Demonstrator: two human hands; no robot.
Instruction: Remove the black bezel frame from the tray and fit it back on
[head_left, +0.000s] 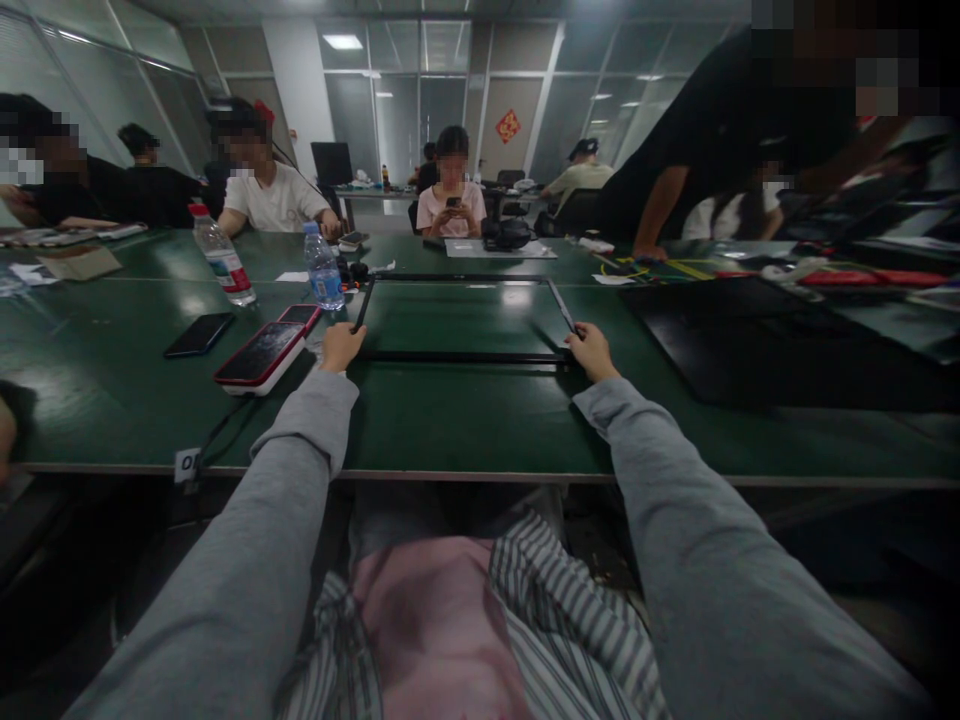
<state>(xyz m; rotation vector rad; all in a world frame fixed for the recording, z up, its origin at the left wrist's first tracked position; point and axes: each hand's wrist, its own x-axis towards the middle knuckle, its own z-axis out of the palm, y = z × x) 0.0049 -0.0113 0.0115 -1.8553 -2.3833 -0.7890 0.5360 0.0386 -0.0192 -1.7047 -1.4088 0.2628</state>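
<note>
A thin black rectangular frame (457, 357) is in front of me over the green table, its middle open so the tabletop shows through. My left hand (343, 347) grips its left side near the front corner. On the opposite side, my right hand (594, 351) is closed around the right bar, thumb on top. Both sets of fingers are partly hidden behind the bars. Whether the frame rests on the table or is slightly raised, I cannot tell.
Left of the frame are a red-capped bottle (223, 262), a blue-capped water bottle (323, 268), a phone in a red case (262, 352) and a dark phone (199, 335). A large black panel (780, 345) lies right on the green table (480, 430). Several people surround the table.
</note>
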